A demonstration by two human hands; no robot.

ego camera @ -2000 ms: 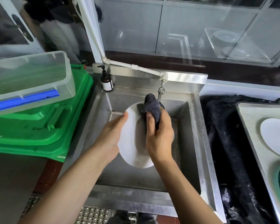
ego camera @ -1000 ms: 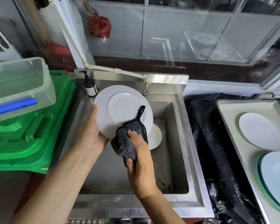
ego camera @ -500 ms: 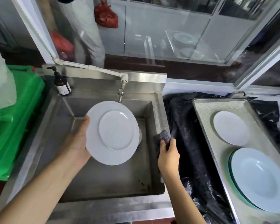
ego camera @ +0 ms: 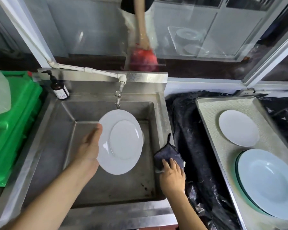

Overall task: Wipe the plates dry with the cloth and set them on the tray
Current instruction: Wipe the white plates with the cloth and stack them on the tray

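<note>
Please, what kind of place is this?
Probably a dishwashing area of a canteen or restaurant kitchen: a deep steel sink with a soap bottle, and a large tray holding dried plates.

At the centre of the frame the left hand (ego camera: 90,146) is holding a white plate (ego camera: 120,141) tilted above the steel sink (ego camera: 106,188), thumb lying on its rim; at lower right of centre the right hand (ego camera: 172,175) is resting on a dark cloth (ego camera: 167,154) draped over the sink's right edge; at right a tray (ego camera: 211,113) is carrying a small white plate (ego camera: 239,127) and a pale bowl (ego camera: 267,183); a soap bottle (ego camera: 59,88) is standing at the sink's upper left corner.
</note>
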